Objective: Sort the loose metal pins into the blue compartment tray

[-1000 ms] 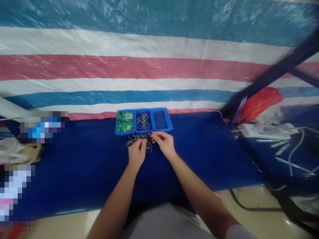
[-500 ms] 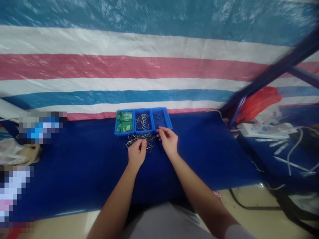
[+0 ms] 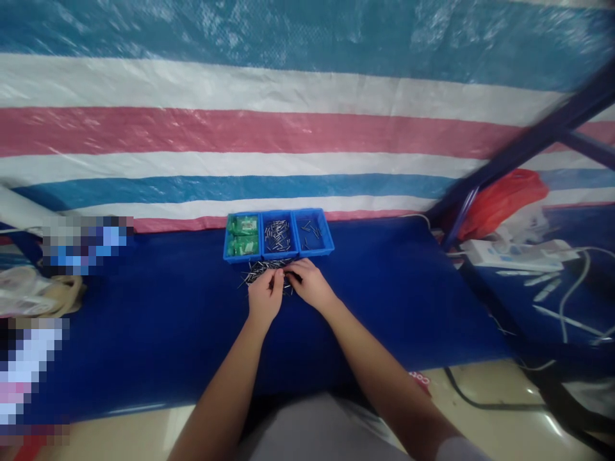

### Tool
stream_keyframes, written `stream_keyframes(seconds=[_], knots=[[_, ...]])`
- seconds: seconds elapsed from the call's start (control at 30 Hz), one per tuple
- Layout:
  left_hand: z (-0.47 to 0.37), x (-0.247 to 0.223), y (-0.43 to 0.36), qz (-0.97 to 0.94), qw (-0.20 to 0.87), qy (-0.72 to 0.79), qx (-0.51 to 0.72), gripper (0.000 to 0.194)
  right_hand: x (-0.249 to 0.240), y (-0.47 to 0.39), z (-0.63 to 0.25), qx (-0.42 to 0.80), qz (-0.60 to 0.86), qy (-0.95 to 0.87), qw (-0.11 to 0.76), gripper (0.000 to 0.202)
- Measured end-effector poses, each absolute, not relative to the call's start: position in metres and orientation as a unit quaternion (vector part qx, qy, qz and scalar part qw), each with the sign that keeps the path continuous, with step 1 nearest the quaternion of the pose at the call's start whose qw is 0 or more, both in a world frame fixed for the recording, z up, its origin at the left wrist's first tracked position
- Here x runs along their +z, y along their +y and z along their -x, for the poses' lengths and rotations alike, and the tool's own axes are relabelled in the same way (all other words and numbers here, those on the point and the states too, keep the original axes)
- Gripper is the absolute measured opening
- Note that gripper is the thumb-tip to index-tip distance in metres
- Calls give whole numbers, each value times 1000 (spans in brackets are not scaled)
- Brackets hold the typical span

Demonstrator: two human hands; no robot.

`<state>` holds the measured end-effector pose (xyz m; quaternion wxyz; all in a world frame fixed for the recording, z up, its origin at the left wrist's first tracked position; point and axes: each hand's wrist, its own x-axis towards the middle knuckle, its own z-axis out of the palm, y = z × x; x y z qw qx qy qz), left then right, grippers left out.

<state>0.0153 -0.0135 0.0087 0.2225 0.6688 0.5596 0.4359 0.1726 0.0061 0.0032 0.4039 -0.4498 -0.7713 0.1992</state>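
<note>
Both our left hand [image 3: 264, 292] and right hand [image 3: 311, 282] bunch over the pins [image 3: 258, 267], just before the bins [image 3: 279, 255]; whether they pinch any, we cannot tell. Our blue table [image 3: 158, 320] spreads around the bins; striped sheeting [image 3: 288, 131] hangs behind them, a red bag [image 3: 504, 202] well to their right.

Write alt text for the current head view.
Left hand and right hand close together over thin metal pieces piled on a blue table. Behind, three blue bins hold, left to right, green packets, many pieces, a few.
</note>
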Motion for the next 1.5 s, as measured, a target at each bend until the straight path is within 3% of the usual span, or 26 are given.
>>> stream_keyframes(seconds=[0.73,1.0,1.5], knots=[[-15,10,-13,-670,229,560,431,27,4,4,-170,225,433,-773,405,26],[-15,10,-13,-675,219,559,428,27,2,4,-169,220,420,-780,408,44],[-15,9,-12,-670,221,558,437,29,3,4,-169,217,433,-771,414,40]])
